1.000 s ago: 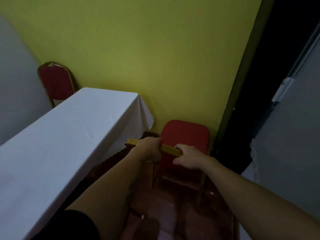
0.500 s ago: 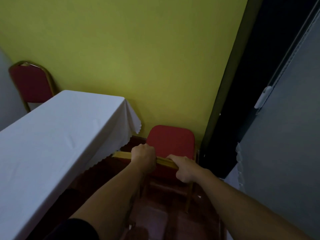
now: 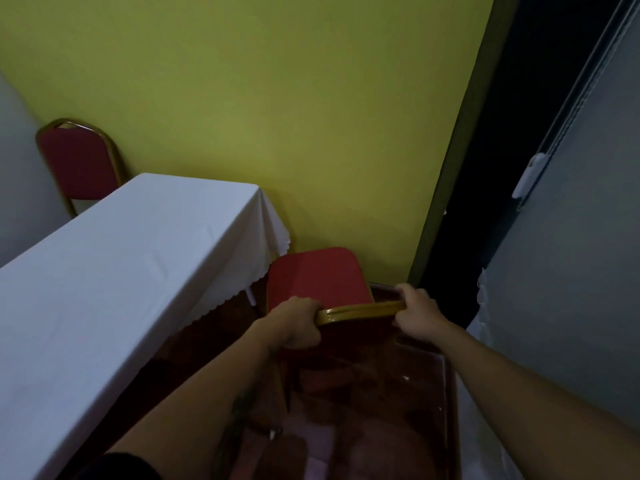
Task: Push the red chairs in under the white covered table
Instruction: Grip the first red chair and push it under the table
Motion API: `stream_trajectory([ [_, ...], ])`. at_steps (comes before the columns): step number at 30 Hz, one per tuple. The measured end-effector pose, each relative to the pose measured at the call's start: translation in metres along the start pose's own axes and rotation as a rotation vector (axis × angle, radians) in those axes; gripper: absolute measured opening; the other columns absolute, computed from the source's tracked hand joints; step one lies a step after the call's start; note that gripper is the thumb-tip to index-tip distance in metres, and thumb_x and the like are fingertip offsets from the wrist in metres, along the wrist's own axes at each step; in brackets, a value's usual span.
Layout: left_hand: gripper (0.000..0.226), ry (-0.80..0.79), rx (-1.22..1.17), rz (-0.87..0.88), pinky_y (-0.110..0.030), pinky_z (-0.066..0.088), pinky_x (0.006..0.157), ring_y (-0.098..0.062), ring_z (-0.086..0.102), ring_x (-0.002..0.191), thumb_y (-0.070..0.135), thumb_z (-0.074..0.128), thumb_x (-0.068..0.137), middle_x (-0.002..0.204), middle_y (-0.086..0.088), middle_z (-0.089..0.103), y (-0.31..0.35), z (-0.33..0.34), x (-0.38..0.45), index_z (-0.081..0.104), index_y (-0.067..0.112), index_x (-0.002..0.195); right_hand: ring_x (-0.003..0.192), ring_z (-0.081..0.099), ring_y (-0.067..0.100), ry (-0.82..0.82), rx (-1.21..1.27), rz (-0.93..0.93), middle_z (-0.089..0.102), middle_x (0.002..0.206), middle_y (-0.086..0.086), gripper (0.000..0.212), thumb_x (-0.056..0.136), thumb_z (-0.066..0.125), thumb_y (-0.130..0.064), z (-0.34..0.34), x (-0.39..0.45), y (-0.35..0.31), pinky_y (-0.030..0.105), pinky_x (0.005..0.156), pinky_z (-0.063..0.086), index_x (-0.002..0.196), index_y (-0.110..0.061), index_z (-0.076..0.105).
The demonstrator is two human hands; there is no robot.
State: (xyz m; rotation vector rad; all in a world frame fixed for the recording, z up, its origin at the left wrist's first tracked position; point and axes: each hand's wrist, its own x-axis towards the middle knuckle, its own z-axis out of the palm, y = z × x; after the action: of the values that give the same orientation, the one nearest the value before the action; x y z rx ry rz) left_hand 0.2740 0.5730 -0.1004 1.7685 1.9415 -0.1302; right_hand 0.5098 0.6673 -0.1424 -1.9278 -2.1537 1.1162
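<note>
A red chair (image 3: 317, 280) with a gold frame stands at the far right end of the white covered table (image 3: 104, 289), its seat just beyond the tablecloth's scalloped corner. My left hand (image 3: 298, 322) grips the left end of the chair's gold top rail. My right hand (image 3: 417, 313) grips the rail's right end. The backrest below the rail is dark and mostly hidden by my hands. A second red chair (image 3: 78, 164) stands upright at the far left, behind the table's far end.
A yellow-green wall (image 3: 277, 116) rises right behind the near chair. A dark doorway (image 3: 485, 202) opens to the right, next to a grey door (image 3: 581, 254) with a white latch. The floor is dark red tile.
The chair's top rail has swung round to the right, and both my hands have moved right with it. The seat now sits closer to the table's corner.
</note>
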Motion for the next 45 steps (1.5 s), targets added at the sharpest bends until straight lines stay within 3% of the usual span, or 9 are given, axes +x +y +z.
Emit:
stream_trajectory([
  [5,0.039,-0.066,-0.044,-0.153,-0.031,0.053,0.075,-0.023,0.066,0.093,0.02,0.057,0.077,0.109,-0.004,0.068,-0.082,0.021,-0.01,0.065,0.02,0.116,0.112,0.059,0.033,0.037,0.708,0.36,0.053,0.134,0.017,0.077,0.079,0.059,-0.012,0.028,-0.016,0.004,0.05,0.083,0.059,0.151,-0.01,0.034],
  [13,0.033,0.0,-0.021,-0.071,-0.033,0.053,0.074,-0.027,0.065,0.095,0.022,0.061,0.075,0.109,-0.008,0.065,-0.107,0.025,-0.005,0.062,0.016,0.107,0.123,0.054,0.036,0.01,1.147,0.317,0.056,0.136,0.019,0.038,0.075,0.047,0.002,0.074,-0.053,-0.077,0.058,0.095,0.052,0.111,-0.004,0.057],
  [18,0.033,0.039,-0.058,-0.017,-0.035,0.054,0.077,-0.03,0.065,0.098,0.016,0.059,0.076,0.11,-0.01,0.066,-0.11,0.03,-0.005,0.064,0.014,0.108,0.125,0.053,0.044,-0.031,1.391,0.303,0.056,0.133,0.02,0.036,0.094,0.064,-0.024,0.082,-0.055,-0.095,0.065,0.1,0.047,0.127,-0.011,0.056],
  [21,0.028,0.017,-0.043,-0.027,-0.032,0.051,0.074,-0.029,0.064,0.098,0.016,0.059,0.081,0.111,-0.009,0.064,-0.107,0.028,-0.007,0.062,0.011,0.108,0.116,0.061,0.041,0.105,1.4,0.369,0.061,0.129,0.019,0.054,0.089,0.075,-0.025,0.087,-0.049,-0.107,0.064,0.09,0.055,0.135,-0.008,0.054],
  [25,0.025,-0.034,-0.007,-0.023,-0.032,0.052,0.072,-0.03,0.067,0.097,0.016,0.058,0.082,0.108,-0.011,0.067,-0.098,0.02,-0.006,0.065,0.008,0.105,0.083,0.062,0.028,0.296,1.378,0.458,0.058,0.096,0.015,0.012,0.087,0.06,0.001,0.082,-0.046,-0.124,0.06,0.089,0.057,0.094,-0.004,0.051],
  [28,0.028,-0.051,0.002,-0.025,-0.034,0.052,0.075,-0.032,0.066,0.099,0.017,0.058,0.082,0.107,-0.012,0.066,-0.084,0.019,-0.005,0.065,0.007,0.108,0.088,0.064,0.032,0.307,1.334,0.436,0.057,0.094,0.014,0.019,0.084,0.057,0.003,0.067,-0.039,-0.122,0.058,0.082,0.059,0.102,0.0,0.053],
  [32,0.03,-0.069,-0.04,-0.05,-0.036,0.053,0.073,-0.03,0.065,0.091,0.019,0.06,0.081,0.103,-0.011,0.065,-0.06,0.022,0.0,0.066,0.007,0.108,0.075,0.06,0.027,0.264,1.23,0.401,0.055,0.088,0.013,0.012,0.084,0.055,0.003,0.044,-0.022,-0.109,0.046,0.058,0.053,0.094,-0.002,0.052],
  [40,0.014,-0.048,-0.193,-0.25,-0.035,0.061,0.068,-0.021,0.066,0.072,0.029,0.073,0.067,0.073,0.003,0.06,-0.027,0.025,0.013,0.064,0.021,0.076,0.075,0.062,0.026,0.099,0.99,0.24,0.062,0.093,0.016,0.015,0.085,0.061,-0.011,0.018,0.035,-0.081,0.032,0.056,0.046,0.097,-0.001,0.061],
  [45,0.03,-0.025,-0.266,-0.35,-0.032,0.056,0.066,-0.023,0.065,0.077,0.031,0.078,0.067,0.086,-0.002,0.064,-0.019,0.021,0.019,0.072,0.017,0.093,0.065,0.061,0.023,-0.019,0.94,0.156,0.06,0.08,0.012,0.015,0.088,0.059,-0.009,0.01,0.073,-0.09,0.027,0.044,0.048,0.102,-0.004,0.059],
])
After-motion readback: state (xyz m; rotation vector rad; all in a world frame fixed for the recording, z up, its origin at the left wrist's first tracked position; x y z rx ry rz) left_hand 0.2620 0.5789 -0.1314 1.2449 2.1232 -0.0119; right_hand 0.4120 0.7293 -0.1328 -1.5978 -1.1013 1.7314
